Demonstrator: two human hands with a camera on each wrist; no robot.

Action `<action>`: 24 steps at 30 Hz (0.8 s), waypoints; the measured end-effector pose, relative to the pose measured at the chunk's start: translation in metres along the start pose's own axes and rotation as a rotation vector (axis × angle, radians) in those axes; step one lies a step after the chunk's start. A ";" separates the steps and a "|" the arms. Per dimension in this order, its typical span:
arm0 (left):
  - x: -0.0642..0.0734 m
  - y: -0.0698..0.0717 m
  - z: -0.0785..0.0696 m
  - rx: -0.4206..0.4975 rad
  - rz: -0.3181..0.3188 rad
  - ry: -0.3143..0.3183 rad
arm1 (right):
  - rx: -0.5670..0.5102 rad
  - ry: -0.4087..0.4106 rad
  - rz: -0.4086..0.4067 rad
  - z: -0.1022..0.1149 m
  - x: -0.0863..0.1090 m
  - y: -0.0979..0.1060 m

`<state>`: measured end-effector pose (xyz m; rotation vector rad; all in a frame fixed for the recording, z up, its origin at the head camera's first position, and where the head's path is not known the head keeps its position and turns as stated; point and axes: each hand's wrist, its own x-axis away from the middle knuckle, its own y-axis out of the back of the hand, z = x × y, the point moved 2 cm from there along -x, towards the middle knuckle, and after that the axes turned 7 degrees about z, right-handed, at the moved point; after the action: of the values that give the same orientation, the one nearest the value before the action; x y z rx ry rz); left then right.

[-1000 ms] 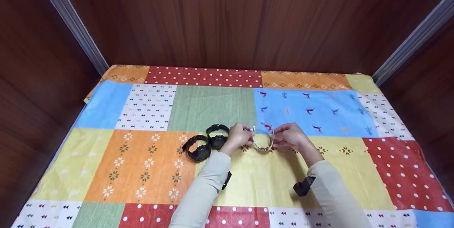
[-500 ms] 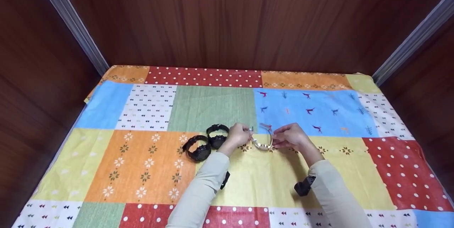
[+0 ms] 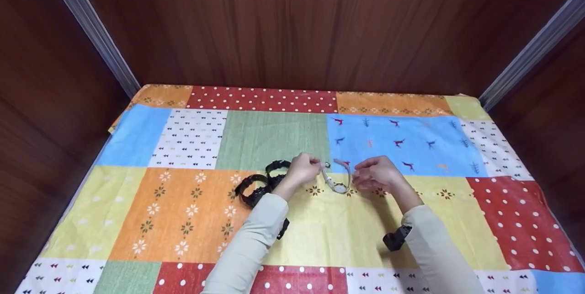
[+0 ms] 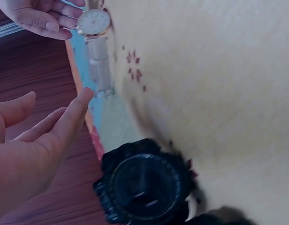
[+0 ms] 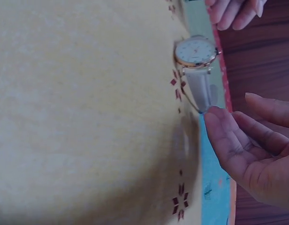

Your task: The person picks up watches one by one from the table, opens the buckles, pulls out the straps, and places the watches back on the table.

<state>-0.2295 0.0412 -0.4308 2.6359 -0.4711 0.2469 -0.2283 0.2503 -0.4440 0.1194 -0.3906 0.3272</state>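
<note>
A wristwatch (image 3: 339, 188) with a white face, gold-coloured rim and pale strap stands edge-on on the patchwork cloth, its strap curved up in an unfastened U. My left hand (image 3: 305, 168) is at the strap's left end. In the left wrist view its fingers (image 4: 72, 112) are extended, the longest fingertip right by the strap's buckle end. Just right of the strap, my right hand (image 3: 377, 173) has its fingers loosely bent and thumb apart. The right wrist view shows those fingertips (image 5: 212, 117) beside the strap end, pinching nothing.
Two black wristwatches, one nearer (image 3: 256, 195) and one behind it (image 3: 276, 166), stand left of my left hand, partly covered by it. A multicoloured patchwork cloth (image 3: 183, 221) covers the table. Dark wood panels (image 3: 283, 24) rise at the back and both sides.
The pale strap's two ends now stand free. My right hand has drawn slightly right and loosened its fingers; my left hand has shifted a little left. The black watches have stayed put.
</note>
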 end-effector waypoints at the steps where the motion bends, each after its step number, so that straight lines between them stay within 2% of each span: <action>1: 0.001 0.001 -0.001 -0.019 0.003 -0.004 | -0.003 0.002 0.002 0.002 0.000 -0.001; 11: 0.014 0.019 -0.007 -0.139 0.074 -0.035 | 0.053 0.026 0.010 0.015 0.003 -0.008; 17: 0.022 0.036 -0.006 -0.108 0.098 -0.012 | 0.051 0.053 0.025 0.023 0.005 -0.017; 24: 0.029 0.055 -0.004 0.002 0.084 0.031 | 0.058 0.107 0.078 0.027 0.004 -0.025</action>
<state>-0.2234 -0.0112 -0.3984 2.6129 -0.5722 0.3145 -0.2256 0.2232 -0.4189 0.1435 -0.2801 0.4200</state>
